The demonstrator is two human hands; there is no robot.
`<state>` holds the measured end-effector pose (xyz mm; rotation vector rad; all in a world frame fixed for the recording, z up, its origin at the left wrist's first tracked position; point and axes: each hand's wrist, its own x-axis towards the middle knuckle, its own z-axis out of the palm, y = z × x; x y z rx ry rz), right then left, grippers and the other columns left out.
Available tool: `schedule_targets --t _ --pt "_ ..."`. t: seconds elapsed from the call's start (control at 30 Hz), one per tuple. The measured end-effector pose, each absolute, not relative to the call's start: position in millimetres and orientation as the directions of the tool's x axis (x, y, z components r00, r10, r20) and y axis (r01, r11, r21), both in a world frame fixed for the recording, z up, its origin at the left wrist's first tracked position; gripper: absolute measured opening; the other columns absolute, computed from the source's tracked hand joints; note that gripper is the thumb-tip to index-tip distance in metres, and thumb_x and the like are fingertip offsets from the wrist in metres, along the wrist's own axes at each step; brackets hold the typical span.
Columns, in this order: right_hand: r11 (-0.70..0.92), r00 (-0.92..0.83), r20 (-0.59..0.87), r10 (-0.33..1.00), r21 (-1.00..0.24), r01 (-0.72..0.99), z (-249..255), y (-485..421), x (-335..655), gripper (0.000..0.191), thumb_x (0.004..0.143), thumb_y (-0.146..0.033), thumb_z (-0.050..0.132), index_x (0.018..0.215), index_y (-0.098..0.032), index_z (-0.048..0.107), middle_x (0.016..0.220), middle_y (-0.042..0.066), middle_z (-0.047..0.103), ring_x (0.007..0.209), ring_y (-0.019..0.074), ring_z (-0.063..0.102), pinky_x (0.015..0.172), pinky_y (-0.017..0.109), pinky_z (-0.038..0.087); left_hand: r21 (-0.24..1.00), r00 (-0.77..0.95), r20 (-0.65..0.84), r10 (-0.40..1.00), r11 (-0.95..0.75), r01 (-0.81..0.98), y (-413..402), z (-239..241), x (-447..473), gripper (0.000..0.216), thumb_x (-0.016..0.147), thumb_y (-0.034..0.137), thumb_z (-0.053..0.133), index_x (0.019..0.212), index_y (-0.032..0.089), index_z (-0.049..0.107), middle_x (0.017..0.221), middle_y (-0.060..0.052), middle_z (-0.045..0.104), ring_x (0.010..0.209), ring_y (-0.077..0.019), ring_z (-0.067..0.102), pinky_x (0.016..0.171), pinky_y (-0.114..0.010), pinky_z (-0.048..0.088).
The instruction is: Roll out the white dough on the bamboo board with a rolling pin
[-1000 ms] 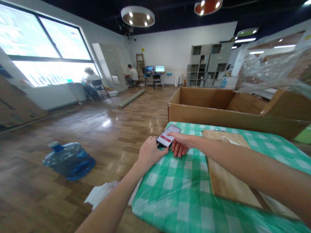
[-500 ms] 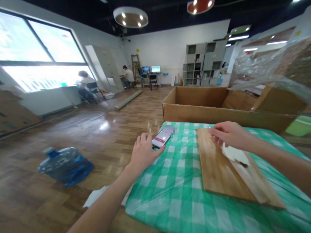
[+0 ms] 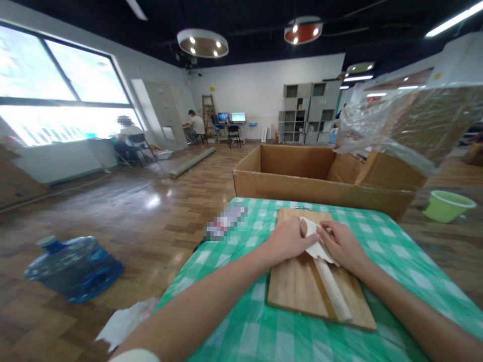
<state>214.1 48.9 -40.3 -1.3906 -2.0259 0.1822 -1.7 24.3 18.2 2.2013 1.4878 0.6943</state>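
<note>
A wooden cutting board (image 3: 289, 289) lies on the table with a pale rolling pin (image 3: 332, 291) slanting across it. Over the pin's far end rests a thin, cream-white sheet that looks like dough (image 3: 312, 241), with a ragged near edge. At the sheet's left edge my left hand (image 3: 289, 241) has its fingers closed on it. My right hand (image 3: 345, 245) pinches the opposite edge, fingers bent. Part of the pin is hidden beneath the sheet.
A green-checked cloth (image 3: 245, 281) covers the table, with a phone (image 3: 226, 221) at its left edge. Beyond stands a large cardboard box (image 3: 283, 183). A blue water jug (image 3: 75, 269) lies on the floor at left; a green bucket (image 3: 448, 206) stands at right. Two people sit farther back.
My left hand has left the phone's side and moved right to the dough-like sheet. My right hand has come down onto the sheet's right edge. The view has shifted right.
</note>
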Motion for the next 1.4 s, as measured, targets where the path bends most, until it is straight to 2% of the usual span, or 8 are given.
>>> schedule_targets --t 0.13,0.37,0.57,0.77,0.93,1.2,1.3,1.4 --pt "0.506 -0.269 0.485 0.832 -0.466 0.726 -48 43 213 0.037 0.103 -0.041 0.046 0.12 -0.018 0.069 0.119 0.015 0.073 0.113 0.0317 0.064 0.103 0.049 0.047 0.717 0.302 0.262 0.916 -0.395 0.575 36 -3 6 0.048 0.086 0.06 0.071 0.111 0.019 0.065 0.084 -0.007 0.07 0.075 -0.0249 0.067 0.064 -0.035 0.047" --pt "0.425 -0.136 0.457 0.879 -0.622 0.657 -41 37 208 0.039 0.101 -0.044 0.051 0.124 -0.017 0.066 0.125 0.015 0.071 0.119 0.0316 0.062 0.108 0.049 0.044 0.873 0.303 0.357 0.884 -0.431 0.229 39 -6 14 0.052 0.088 0.036 0.073 0.135 0.022 0.057 0.086 -0.001 0.064 0.08 -0.0192 0.065 0.076 -0.032 0.053" --pt "0.301 -0.105 0.296 0.949 -0.953 0.037 -12 33 205 0.057 0.093 -0.059 0.066 0.135 -0.021 0.059 0.128 0.009 0.073 0.113 0.0267 0.068 0.096 0.039 0.054 0.952 0.257 0.292 0.921 -0.253 -0.175 40 17 8 0.064 0.079 0.045 0.084 0.131 0.021 0.055 0.104 -0.005 0.069 0.082 -0.0169 0.069 0.073 -0.027 0.056" --pt "0.138 -0.039 0.15 0.988 -0.966 -0.218 1 30 203 0.057 0.072 -0.058 0.088 0.11 -0.02 0.07 0.085 0.003 0.075 0.073 0.0197 0.069 0.063 0.029 0.056 0.974 0.225 0.125 0.966 -0.076 -0.215 35 26 9 0.071 0.072 0.052 0.091 0.127 0.019 0.06 0.115 -0.011 0.075 0.082 -0.0205 0.074 0.072 -0.031 0.059" --pt "0.222 0.089 0.209 0.974 -0.959 -0.175 0 23 200 0.053 0.075 -0.066 0.083 0.102 -0.021 0.071 0.08 0.002 0.073 0.066 0.0176 0.065 0.057 0.028 0.054 0.984 0.493 0.05 0.868 0.043 -0.175 35 24 7 0.062 0.066 0.049 0.095 0.111 0.012 0.075 0.104 -0.014 0.079 0.081 -0.0223 0.074 0.069 -0.029 0.057" --pt "0.179 0.061 0.177 0.982 -0.983 -0.037 8 19 205 0.059 0.078 -0.079 0.07 0.086 -0.021 0.063 0.06 -0.002 0.063 0.042 0.0118 0.049 0.039 0.026 0.036 0.991 0.315 0.121 0.941 -0.099 -0.086 39 45 -5 0.045 0.069 0.045 0.09 0.098 0.012 0.081 0.085 -0.008 0.08 0.067 -0.019 0.072 0.058 -0.024 0.051" --pt "0.15 -0.032 0.146 0.989 -0.97 0.191 7 15 205 0.059 0.084 -0.077 0.065 0.101 -0.021 0.062 0.068 0.0 0.069 0.044 0.0125 0.052 0.042 0.025 0.034 0.979 0.119 0.144 0.982 -0.123 -0.163 53 58 -18 0.04 0.069 0.043 0.089 0.093 0.012 0.079 0.083 -0.006 0.079 0.064 -0.0156 0.069 0.056 -0.022 0.05" --pt "0.241 -0.178 0.168 0.97 -0.782 0.575 8 3 199 0.062 0.083 -0.068 0.072 0.12 -0.019 0.062 0.071 0.0 0.07 0.057 0.0168 0.059 0.053 0.027 0.037 0.976 0.071 0.088 0.994 -0.072 -0.207 67 63 -31 0.04 0.066 0.039 0.09 0.09 0.011 0.077 0.085 -0.008 0.078 0.065 -0.0139 0.068 0.057 -0.021 0.051"
